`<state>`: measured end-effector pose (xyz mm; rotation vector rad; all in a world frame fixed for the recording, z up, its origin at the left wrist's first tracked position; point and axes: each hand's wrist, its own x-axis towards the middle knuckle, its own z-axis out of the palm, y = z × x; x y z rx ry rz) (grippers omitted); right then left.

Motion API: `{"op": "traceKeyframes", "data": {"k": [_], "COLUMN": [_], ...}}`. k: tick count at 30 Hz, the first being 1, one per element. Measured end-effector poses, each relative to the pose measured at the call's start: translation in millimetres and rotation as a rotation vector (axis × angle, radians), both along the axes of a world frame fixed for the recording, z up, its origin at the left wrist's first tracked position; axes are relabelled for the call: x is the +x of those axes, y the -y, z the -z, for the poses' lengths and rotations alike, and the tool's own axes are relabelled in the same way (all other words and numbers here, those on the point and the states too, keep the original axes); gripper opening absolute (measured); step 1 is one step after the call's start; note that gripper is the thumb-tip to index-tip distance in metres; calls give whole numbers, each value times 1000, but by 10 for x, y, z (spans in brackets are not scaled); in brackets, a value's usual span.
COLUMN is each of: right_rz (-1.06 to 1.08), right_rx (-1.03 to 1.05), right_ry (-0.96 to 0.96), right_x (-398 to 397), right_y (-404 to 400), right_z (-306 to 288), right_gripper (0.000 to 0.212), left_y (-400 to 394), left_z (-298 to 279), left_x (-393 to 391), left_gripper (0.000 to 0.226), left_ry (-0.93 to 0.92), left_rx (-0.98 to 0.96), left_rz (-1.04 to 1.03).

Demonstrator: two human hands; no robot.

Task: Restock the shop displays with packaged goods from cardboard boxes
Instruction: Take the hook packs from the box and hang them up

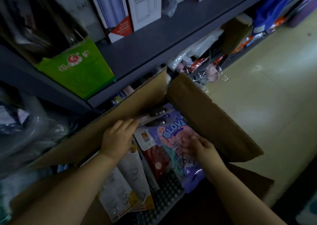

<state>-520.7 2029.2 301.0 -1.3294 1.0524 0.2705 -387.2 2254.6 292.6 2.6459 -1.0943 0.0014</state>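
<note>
An open cardboard box (205,108) stands on the floor below me, full of packaged goods. On top lies a purple pack of gloves (173,130) with pink gloves pictured. My right hand (199,147) rests on that pack, fingers spread flat. My left hand (118,137) reaches deeper into the box, its fingers curled round the edge of a dark clear-wrapped packet (151,118) near the far flap. Beside the gloves lie a red and white pack (152,156), clear blister packs with yellow cards (123,187) and a black studded mat (164,194).
A grey metal shelf (154,41) runs above the box, carrying a green carton (77,68) and white bottle boxes (116,10). Wrapped goods crowd the lower shelf (202,60) and the left side (25,121). Beige tiled floor (265,78) lies to the right.
</note>
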Motion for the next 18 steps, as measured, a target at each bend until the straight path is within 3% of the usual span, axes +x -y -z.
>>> {"op": "traceKeyframes", "data": {"k": [6,12,15,18], "right_rz": [128,-393,-403,-323], "right_rx": [655,664,714,740], "right_ry": [-50,9,87,149], "right_x": [131,12,-131,-221], "right_y": [194,247,272,193], "right_z": [-433,-857,-951,-1013], "right_gripper": [75,81,73,80], "left_y": [-173,-85,-64,-47], "left_z": [-742,-1264,-1322,-1364], "left_x": [-282,-459,-452,-490], "left_gripper": [32,18,17,29], "left_ry": [208,404,422,441], "left_rx": [-151,-177,-190,-178], "left_rz": [381,606,563,449]}}
